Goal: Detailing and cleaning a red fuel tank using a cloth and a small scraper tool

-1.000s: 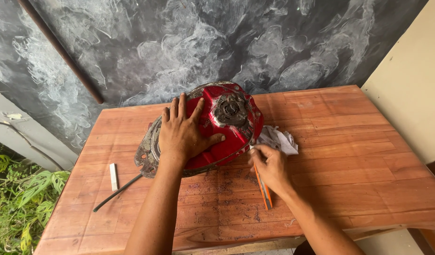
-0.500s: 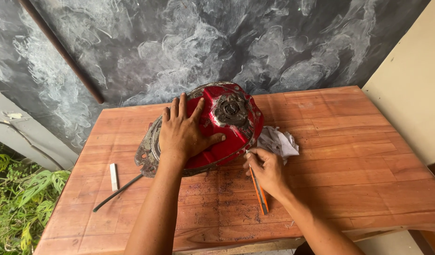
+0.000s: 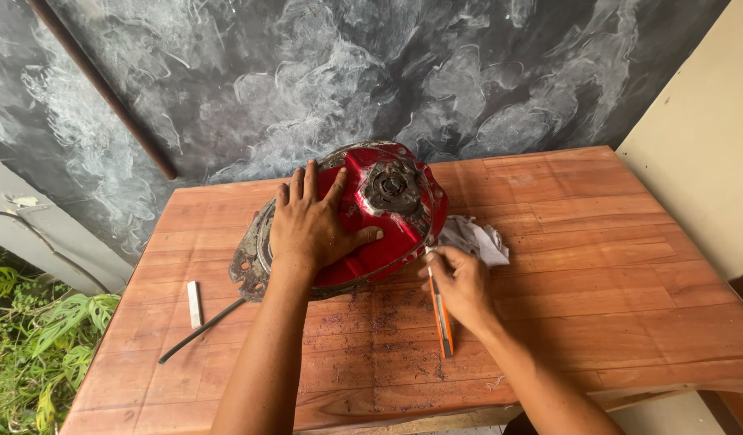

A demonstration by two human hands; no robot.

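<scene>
A red, dirty metal engine cover [image 3: 388,211] lies tilted on the wooden table [image 3: 597,242], with a grey hub at its top. My left hand [image 3: 313,221] presses flat on its left side, fingers spread. My right hand [image 3: 462,282] grips an orange-handled knife-like tool [image 3: 442,316] by its upper part, the tip against the cover's lower right edge and the handle pointing toward me. A crumpled white rag [image 3: 475,239] lies just behind my right hand.
A small white stick [image 3: 194,292] and a thin dark rod [image 3: 201,331] lie on the table's left part. Dark scrapings speckle the wood in front of the cover. A grey painted wall stands behind; green plants [image 3: 33,346] grow at the lower left.
My right hand with the orange tool has shifted slightly left along the cover's lower edge. My left hand stays pressed on the cover.
</scene>
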